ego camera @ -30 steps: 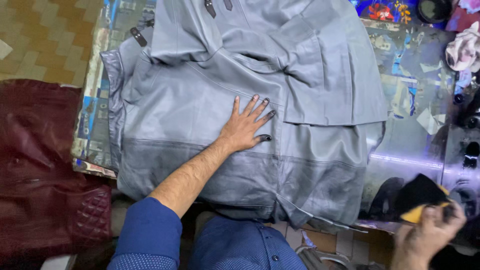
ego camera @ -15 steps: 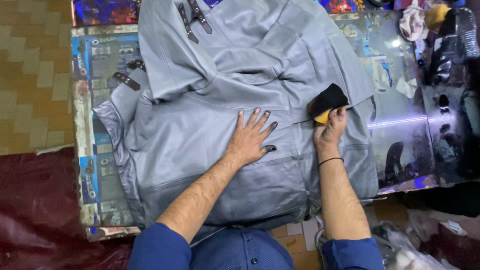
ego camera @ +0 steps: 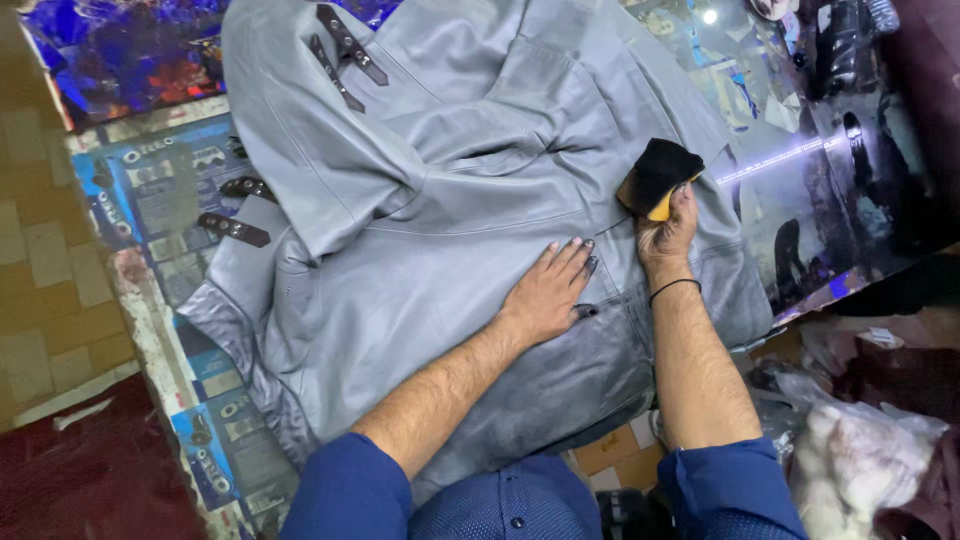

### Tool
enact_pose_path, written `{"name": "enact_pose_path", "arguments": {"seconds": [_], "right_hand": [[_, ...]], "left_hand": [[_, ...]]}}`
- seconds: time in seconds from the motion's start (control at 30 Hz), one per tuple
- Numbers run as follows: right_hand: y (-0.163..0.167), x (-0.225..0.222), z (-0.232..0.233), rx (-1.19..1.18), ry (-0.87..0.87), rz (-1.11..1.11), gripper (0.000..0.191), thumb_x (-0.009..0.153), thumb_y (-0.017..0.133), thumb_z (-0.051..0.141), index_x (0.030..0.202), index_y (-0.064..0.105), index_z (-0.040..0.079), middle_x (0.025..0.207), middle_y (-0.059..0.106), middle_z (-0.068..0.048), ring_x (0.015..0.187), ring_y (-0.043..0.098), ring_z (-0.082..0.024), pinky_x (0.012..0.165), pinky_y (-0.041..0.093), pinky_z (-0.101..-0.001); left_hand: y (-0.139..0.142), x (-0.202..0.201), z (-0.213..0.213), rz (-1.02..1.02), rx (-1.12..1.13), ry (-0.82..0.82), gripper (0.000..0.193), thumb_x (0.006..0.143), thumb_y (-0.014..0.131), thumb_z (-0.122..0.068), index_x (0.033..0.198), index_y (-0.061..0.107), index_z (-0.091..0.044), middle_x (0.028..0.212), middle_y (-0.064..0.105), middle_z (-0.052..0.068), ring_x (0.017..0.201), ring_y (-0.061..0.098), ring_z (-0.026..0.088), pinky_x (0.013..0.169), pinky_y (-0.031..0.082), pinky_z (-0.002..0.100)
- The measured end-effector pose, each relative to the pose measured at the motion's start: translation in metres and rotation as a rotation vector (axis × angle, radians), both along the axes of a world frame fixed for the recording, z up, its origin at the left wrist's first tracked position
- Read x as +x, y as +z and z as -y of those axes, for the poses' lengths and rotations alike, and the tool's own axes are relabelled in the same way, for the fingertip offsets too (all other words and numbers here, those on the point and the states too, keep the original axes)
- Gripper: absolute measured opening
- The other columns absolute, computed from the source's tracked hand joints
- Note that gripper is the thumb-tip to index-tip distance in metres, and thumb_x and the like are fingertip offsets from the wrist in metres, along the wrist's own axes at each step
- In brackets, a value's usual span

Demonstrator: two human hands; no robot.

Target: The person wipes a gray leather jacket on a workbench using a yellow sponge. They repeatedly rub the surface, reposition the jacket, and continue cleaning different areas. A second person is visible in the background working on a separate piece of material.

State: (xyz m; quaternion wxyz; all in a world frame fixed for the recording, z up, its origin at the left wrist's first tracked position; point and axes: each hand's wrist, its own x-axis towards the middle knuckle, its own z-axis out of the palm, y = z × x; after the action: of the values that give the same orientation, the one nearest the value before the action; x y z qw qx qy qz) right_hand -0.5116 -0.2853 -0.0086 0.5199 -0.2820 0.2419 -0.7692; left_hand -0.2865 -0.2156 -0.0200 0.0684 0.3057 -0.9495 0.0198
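A grey leather jacket (ego camera: 430,200) with dark buckled straps is spread flat over a table (ego camera: 150,200) covered with printed sheets. The left hand (ego camera: 548,290) is laid flat on the jacket's lower front, fingers spread and nothing grasped, so that the leather is pinned down. Just to the right of it, the right hand (ego camera: 668,232) is closed around a black sponge with a yellow core (ego camera: 655,175), which is pressed to the leather just beyond its fingertips. Below both hands, toward the person's body, a darker, duller band is seen along the hem, while the leather beyond the hands appears lighter. The step in hand is judged to be wiping or coating the jacket's surface with the sponge. For the next stroke, steady pressure from the flat left hand is likely needed, and the sponge would have to be drawn evenly across the lighter leather.
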Motion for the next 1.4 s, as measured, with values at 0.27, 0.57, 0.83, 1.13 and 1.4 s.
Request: {"name": "enact_pose_path", "arguments": {"seconds": [0.27,0.57,0.83,1.13,1.4], "right_hand": [[-0.010,-0.011,0.004,0.057,-0.032,0.094,0.039,0.105,0.055,0.023,0.140,0.054,0.004,0.138,0.065,-0.010,0.130,0.064,-0.030,0.117,0.051,-0.0517],[-0.014,-0.001,-0.059,0.013,-0.186,0.191,0.040,0.106,0.051,0.022,0.142,0.058,0.006,0.141,0.065,-0.011,0.133,0.062,-0.031,0.117,0.047,-0.0521],[-0.034,0.009,-0.134,0.034,-0.201,0.036,0.046,0.106,0.058,0.008,0.151,0.052,0.006,0.147,0.061,-0.011,0.135,0.061,-0.026,0.121,0.047,-0.0440],[-0.039,0.058,-0.201,0.214,-0.377,-0.175,0.039,0.101,0.067,0.008,0.138,0.053,0.008,0.136,0.065,-0.011,0.124,0.066,-0.023,0.109,0.054,-0.0373],[-0.014,0.098,-0.184,0.251,-0.669,-1.897,0.037,0.075,0.076,0.004,0.109,0.077,0.018,0.127,0.070,-0.003,0.110,0.059,-0.032,0.095,0.046,-0.0462]], "left_hand": [[0.022,0.006,0.002,0.033,0.230,-0.093,0.064,0.089,0.055,-0.069,0.143,0.055,-0.034,0.166,0.025,0.022,0.156,0.015,0.040,0.121,0.010,0.065],[0.004,0.004,0.004,-0.206,0.169,0.030,0.068,0.088,0.065,-0.038,0.149,0.052,-0.013,0.165,0.032,0.018,0.156,0.021,0.038,0.124,0.015,0.060],[0.007,0.017,0.012,-0.152,0.186,-0.040,0.077,0.086,0.067,-0.045,0.151,0.047,-0.008,0.164,0.028,0.021,0.154,0.018,0.039,0.122,0.013,0.062],[0.001,0.046,0.026,-0.185,0.153,0.011,0.070,0.090,0.070,-0.047,0.147,0.053,-0.010,0.164,0.035,0.018,0.153,0.025,0.037,0.120,0.017,0.064],[0.013,0.050,0.082,-0.178,0.205,-0.223,0.103,0.078,0.078,-0.058,0.155,0.040,-0.001,0.160,0.043,0.012,0.152,0.030,0.031,0.122,0.021,0.055]]}}
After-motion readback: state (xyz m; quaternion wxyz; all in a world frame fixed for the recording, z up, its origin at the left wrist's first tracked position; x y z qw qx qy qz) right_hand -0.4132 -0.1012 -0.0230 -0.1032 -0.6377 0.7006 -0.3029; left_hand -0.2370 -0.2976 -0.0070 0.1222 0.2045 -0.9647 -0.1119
